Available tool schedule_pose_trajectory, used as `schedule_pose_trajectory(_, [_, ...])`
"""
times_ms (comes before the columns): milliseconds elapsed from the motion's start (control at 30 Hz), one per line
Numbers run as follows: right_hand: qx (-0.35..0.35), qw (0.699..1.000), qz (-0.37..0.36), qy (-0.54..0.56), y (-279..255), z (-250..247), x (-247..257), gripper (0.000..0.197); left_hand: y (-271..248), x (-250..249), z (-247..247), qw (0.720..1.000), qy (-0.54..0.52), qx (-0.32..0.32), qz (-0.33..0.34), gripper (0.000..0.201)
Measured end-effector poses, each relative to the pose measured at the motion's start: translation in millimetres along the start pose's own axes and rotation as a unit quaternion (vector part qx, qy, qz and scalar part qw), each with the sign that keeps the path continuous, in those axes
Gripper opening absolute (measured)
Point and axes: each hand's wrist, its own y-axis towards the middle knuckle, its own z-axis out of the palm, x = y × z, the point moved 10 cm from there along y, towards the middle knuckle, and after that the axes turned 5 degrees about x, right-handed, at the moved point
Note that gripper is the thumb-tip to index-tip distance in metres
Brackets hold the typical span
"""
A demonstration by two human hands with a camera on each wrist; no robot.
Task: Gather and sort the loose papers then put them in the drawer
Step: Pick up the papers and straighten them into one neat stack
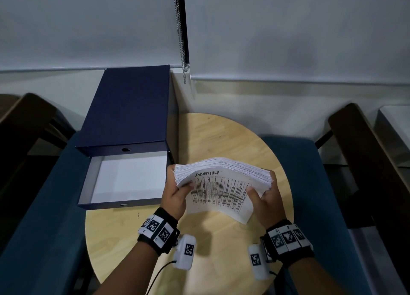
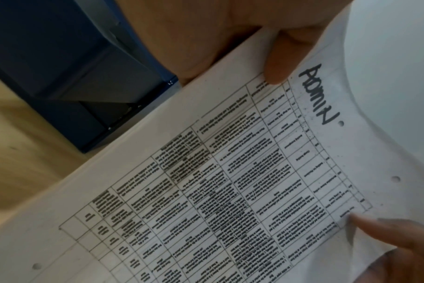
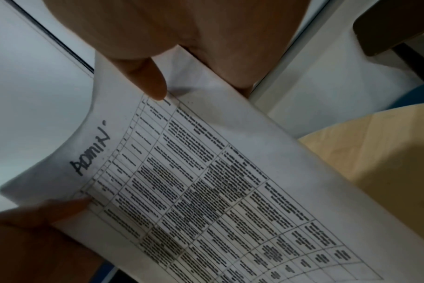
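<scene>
Handling: the thick stack of white printed papers [image 1: 223,184] looks fairly heavy and floppy. It bows upward in the middle between the two hands, so loose sheets could slide or fan out; gripping both short sides, as now, seems the safest hold.
Look: the top sheet carries a dense printed table with "ADMIN" handwritten in black marker near its far edge, and punched holes show along the margins in the left wrist view. The far edge of the stack shows many thin layers, roughly squared.
Place: the stack is held in the air above the round pale wooden desk [image 1: 221,135], just right of the open navy blue box drawer [image 1: 124,202], whose white inside shows nothing in it.
Left hand [image 1: 175,195]: fingers curled under the stack's left side, thumb pressed on top, pinching the paper.
Right hand [image 1: 267,197]: fingers wrapped around the right side, thumb on the top sheet, pinching likewise.
Stage: the papers seem gathered; lowering them into the drawer looks like what remains.
</scene>
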Motion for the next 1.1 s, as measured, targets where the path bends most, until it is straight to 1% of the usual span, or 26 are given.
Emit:
schedule_pose_trajectory(67, [-0.009,0.999,-0.015,-0.027,0,1,7,0.030,0,-2,1,1.000,0.004,-0.002,0.004,0.037])
schedule_pose_trajectory(167, [-0.020,0.999,-0.014,-0.034,1,-1,10,0.037,1,-7,2,1.000,-0.005,0.003,0.011,0.038])
schedule_pose_trajectory(300, [-0.020,1.000,0.000,-0.005,-1,-1,7,0.043,2,-8,-2,1.000,-0.005,0.008,0.011,0.041])
schedule_pose_trajectory(433, [-0.026,1.000,0.009,-0.006,-6,-3,0,0.050,-4,-8,-1,1.000,0.005,0.018,-0.004,0.060])
schedule_pose_trajectory(533, [-0.025,1.000,0.017,0.006,-8,-3,-2,0.052,-7,-6,-4,1.000,0.016,0.016,-0.013,0.057])
schedule_pose_trajectory(633, [-0.027,0.999,0.012,0.016,-8,-3,1,0.054,-7,-14,-6,0.999,0.029,0.016,-0.006,0.054])
schedule_pose_trajectory(733, [-0.030,0.999,-0.007,0.015,-5,-5,8,0.055,-3,-35,-5,0.999,0.018,0.007,0.030,0.053])
schedule_pose_trajectory(800, [-0.031,0.999,-0.024,0.016,-3,-6,13,0.051,-1,-49,-3,0.998,0.009,0.006,0.059,0.053])
schedule_pose_trajectory(867, [-0.024,0.999,-0.034,0.011,-1,-5,16,0.044,0,-55,1,0.997,0.022,0.013,0.073,0.055])
schedule_pose_trajectory(1000, [-0.012,0.999,-0.045,0.007,1,-4,18,0.041,3,-57,0,0.995,0.045,0.006,0.085,0.055])
schedule_pose_trajectory(1100, [0.009,0.999,-0.046,0.008,2,1,20,0.035,4,-52,-1,0.995,0.044,0.013,0.084,0.053])
